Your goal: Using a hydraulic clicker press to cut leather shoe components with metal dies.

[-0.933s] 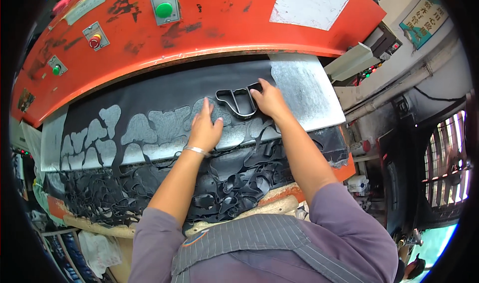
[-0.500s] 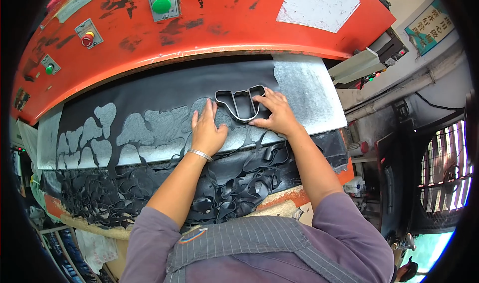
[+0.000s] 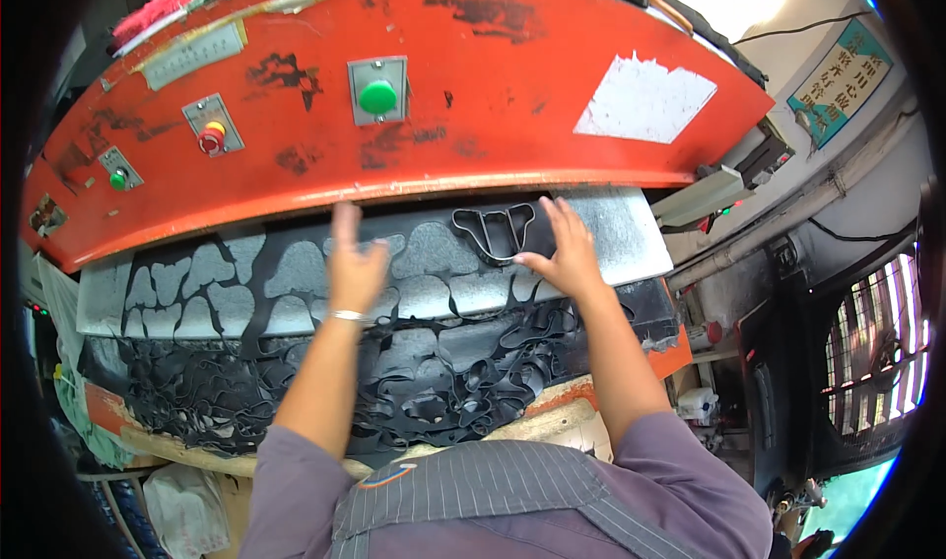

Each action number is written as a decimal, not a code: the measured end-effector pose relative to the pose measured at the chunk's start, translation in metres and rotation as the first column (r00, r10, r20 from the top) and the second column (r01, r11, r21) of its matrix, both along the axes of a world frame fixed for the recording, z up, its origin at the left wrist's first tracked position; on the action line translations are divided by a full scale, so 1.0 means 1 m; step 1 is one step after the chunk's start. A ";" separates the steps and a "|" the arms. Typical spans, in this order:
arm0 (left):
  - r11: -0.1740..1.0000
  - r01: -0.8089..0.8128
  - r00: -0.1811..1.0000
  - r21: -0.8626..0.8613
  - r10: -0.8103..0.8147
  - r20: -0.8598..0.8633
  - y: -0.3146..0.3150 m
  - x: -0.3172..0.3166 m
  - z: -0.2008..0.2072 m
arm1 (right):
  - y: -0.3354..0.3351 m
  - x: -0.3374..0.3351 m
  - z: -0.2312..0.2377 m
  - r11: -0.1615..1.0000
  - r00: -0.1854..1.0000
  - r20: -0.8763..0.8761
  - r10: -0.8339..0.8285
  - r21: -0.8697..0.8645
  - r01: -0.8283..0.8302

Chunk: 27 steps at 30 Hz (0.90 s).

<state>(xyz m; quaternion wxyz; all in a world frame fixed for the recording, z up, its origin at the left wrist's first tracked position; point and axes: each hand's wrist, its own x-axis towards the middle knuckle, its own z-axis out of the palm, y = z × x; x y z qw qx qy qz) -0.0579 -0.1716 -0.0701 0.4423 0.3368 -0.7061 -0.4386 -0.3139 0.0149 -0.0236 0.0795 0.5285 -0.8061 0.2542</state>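
Note:
A metal cutting die (image 3: pixel 496 249), a curved outline with inner bars, rests on the black sheet material (image 3: pixel 434 210) right of its cut-out holes. Beside the die's right end is my right hand (image 3: pixel 574 254), fingers apart and thumb by the die's lower edge; whether the thumb touches it I cannot tell. My left hand (image 3: pixel 357 271), with a bracelet at the wrist, is slightly blurred. It is over the cut part of the sheet, fingers stretched out and holding nothing, well left of the die.
An orange-red press head (image 3: pixel 473 131) spans the far side, with a large green button (image 3: pixel 377 97) and a red knob (image 3: pixel 212 138). Tangled black offcuts (image 3: pixel 227 392) hang along the near edge. The pale metal plate (image 3: pixel 621 229) shows at right.
My left hand has moved left, away from the die. My right hand has loosened from the die's right end. The view has shifted, so more of the press head shows.

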 end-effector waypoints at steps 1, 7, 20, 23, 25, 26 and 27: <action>0.991 -0.128 0.992 0.040 0.127 0.028 -0.020 0.018 0.016 | 0.000 0.007 0.004 0.995 0.994 0.050 0.096 -0.007 -0.095; 0.641 -0.751 0.656 -0.157 0.751 -0.074 -0.185 0.250 0.055 | -0.088 0.132 0.085 0.790 0.872 -0.004 0.489 -0.421 -0.445; 0.992 -0.096 0.923 -0.086 0.121 0.365 0.061 0.233 0.061 | 0.028 0.193 0.046 0.697 0.749 0.374 0.547 0.292 -0.655; 0.987 0.163 0.879 0.008 -0.149 0.454 0.155 0.198 0.035 | 0.084 0.204 0.011 0.520 0.686 0.346 0.639 0.463 -0.718; 0.928 0.336 0.787 -0.164 -0.181 0.590 0.186 0.182 0.018 | 0.111 0.214 -0.011 0.629 0.721 0.184 0.668 0.378 -0.679; 0.932 0.281 0.771 -0.228 -0.078 0.632 0.201 0.173 0.022 | 0.117 0.217 -0.018 0.692 0.750 0.095 0.655 0.324 -0.645; 0.935 0.246 0.784 -0.255 -0.037 0.620 0.204 0.170 0.020 | 0.120 0.218 -0.025 0.689 0.746 0.101 0.658 0.318 -0.651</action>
